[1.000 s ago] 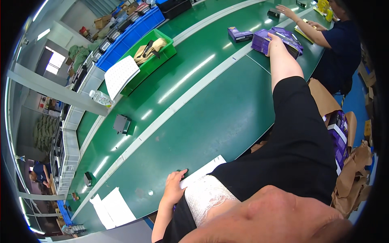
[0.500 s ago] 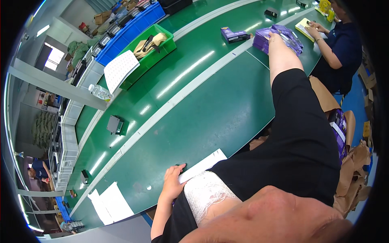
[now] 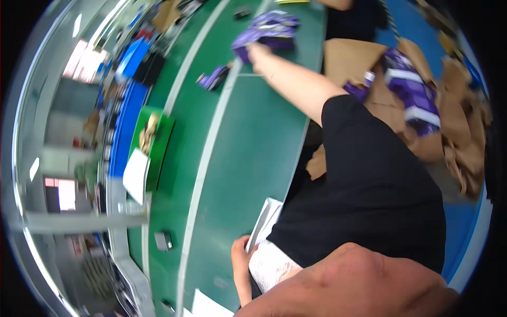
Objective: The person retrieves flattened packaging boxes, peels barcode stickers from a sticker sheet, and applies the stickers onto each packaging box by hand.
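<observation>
My right arm stretches far out over the green table, and my right hand point(image 3: 257, 57) is closed at the near corner of a stack of purple cartons point(image 3: 274, 24). Motion blur smears the fingers there, and the grip is partly hidden. A single purple carton point(image 3: 213, 78) lies left of the stack. Close to my body, my left hand point(image 3: 242, 256) rests at the table's near edge, fingers apart and beside a white folded paper point(image 3: 265, 219). It seems to touch the paper without holding it.
Brown paper sacks point(image 3: 351, 55) with more purple cartons point(image 3: 414, 95) stand at right. Across the table is a green bin point(image 3: 165, 150) with a white sheet point(image 3: 136, 174) against it. A small grey box point(image 3: 163, 241) and a white paper point(image 3: 206, 305) lie nearer. Another person's arm point(image 3: 338, 4) shows at top.
The view has swung rightward, bringing the sacks further in. My right hand is still at the purple stack, and my left hand remains by the folded paper. The stack's place on the table looks unchanged.
</observation>
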Available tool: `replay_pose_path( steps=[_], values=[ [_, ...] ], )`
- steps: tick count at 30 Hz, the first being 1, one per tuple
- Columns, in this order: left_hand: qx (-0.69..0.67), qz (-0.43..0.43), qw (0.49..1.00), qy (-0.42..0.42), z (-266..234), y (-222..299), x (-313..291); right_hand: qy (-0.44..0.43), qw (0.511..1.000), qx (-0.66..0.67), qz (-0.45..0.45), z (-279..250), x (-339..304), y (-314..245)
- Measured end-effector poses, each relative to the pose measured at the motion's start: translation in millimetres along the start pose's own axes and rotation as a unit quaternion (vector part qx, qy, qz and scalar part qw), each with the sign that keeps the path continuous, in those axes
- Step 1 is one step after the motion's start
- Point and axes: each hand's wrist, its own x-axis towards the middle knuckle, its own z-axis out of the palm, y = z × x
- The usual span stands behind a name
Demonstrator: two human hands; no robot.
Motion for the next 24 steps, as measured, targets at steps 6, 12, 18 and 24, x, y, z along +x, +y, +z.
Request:
replay_pose_path(
  steps=[6,12,18,24],
  values=[
    [0.086,-0.007,0.994,0.072,-13.5,38.6,14.1,-0.083,0.947,-0.197,-0.241,-210.7,-155.6,-87.1],
    [0.053,0.015,0.984,0.172,-15.2,31.7,15.5,0.233,0.811,-0.506,-0.182,-512.9,-186.4,-115.2],
    [0.093,0.001,0.966,0.239,-17.3,33.1,27.1,0.190,0.813,-0.479,-0.271,-544.6,-168.2,-19.8],
    [0.055,-0.030,0.976,0.206,-12.0,50.6,21.2,0.191,0.974,-0.097,0.074,-404.6,-55.2,30.8]
  ],
)
